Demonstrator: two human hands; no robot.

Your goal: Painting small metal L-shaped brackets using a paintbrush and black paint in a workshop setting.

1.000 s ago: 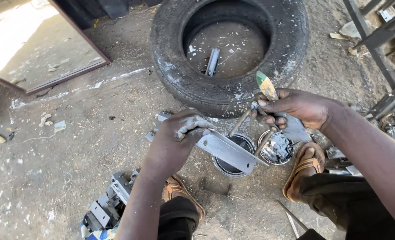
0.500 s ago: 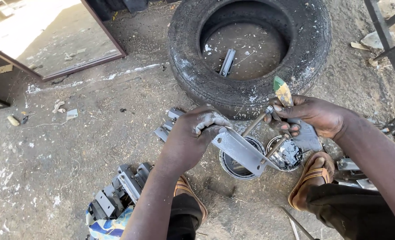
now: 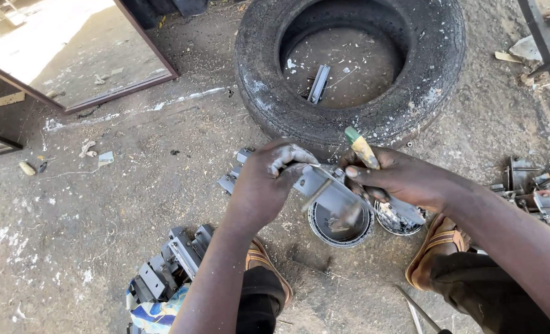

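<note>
The left hand (image 3: 268,185) closes its grip on a grey metal bracket (image 3: 333,195), holding it tilted over two open paint tins (image 3: 341,226), likely so drips fall in; the right hand (image 3: 398,176) grips one brush (image 3: 361,148), bristles on the bracket; one tyre (image 3: 349,68) lies beyond on the ground; more brackets (image 3: 176,260) are stacked near the left knee.

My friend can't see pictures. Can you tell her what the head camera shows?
A person's left hand holds a grey metal bracket while the right hand brushes it with a paintbrush over a paint tin. An old tyre lies on the dirt.
</note>
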